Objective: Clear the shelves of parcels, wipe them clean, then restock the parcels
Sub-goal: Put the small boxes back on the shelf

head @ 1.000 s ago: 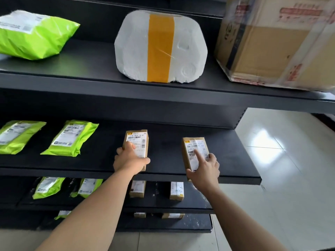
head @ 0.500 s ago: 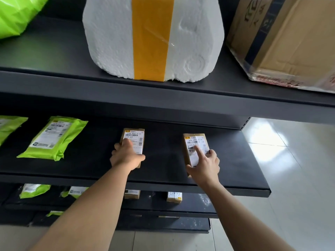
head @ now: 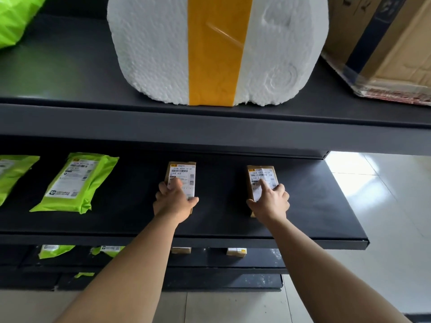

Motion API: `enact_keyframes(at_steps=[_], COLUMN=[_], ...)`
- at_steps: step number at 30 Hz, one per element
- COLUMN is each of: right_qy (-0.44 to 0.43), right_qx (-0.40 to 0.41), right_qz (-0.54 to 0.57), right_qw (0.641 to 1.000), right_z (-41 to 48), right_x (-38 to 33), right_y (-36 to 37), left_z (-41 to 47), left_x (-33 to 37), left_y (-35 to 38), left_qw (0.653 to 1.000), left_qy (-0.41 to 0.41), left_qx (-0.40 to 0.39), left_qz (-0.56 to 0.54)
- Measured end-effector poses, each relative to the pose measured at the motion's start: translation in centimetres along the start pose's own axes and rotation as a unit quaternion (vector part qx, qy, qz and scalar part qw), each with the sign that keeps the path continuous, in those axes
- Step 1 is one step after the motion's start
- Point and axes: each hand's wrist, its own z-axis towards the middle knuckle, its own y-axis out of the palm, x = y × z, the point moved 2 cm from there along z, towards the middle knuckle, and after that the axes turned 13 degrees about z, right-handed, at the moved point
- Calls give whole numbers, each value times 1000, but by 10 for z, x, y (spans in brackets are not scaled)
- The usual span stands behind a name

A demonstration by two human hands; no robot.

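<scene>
Left hand [head: 175, 202] clasps the left brown parcel [head: 183, 170], right hand [head: 270, 205] the right brown parcel [head: 262, 174], both white-labelled.

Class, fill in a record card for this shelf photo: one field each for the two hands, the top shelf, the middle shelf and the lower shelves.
Left hand: grips the left brown box, thumb on its label
Right hand: grips the right brown box, forefinger on its label
Top shelf: foam box with yellow tape, cardboard carton, green bag
Middle shelf: both brown boxes, two green mailers
Lower shelves: small parcels, mostly hidden
</scene>
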Motion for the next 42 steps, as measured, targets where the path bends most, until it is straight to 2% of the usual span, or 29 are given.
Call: enact_keyframes(at_steps=[6,14,21,24,27,34,42], right_qy=[-9,4,1,-8,-27,-56,-70], right_qx=[14,-56,-53,-40,-23,4,3], right_qz=[-21,-67,-71,-62,-40,31,112], right_qw=[1000,996,996,997,999,998,991], right_z=[3,-3,-29,-46,-68,-122,-174], right_x=[0,1,-2,-6,-15,-33,-43], right_y=[9,4,-9,-18,-24,-18,2], left_z=[5,6,6,0,-8,-37,-77], left_x=[-1,-8,-6,-6,-11,-46,-112], left_y=[4,6,-8,-21,-35,-46,-34], left_qw=[1000,999,996,994,993,981,969], left_qy=[5,36,61,85,114,153,128], left_qx=[3,7,-26,-10,17,22,6], left_qz=[-4,4,63,69,17,-118,-213])
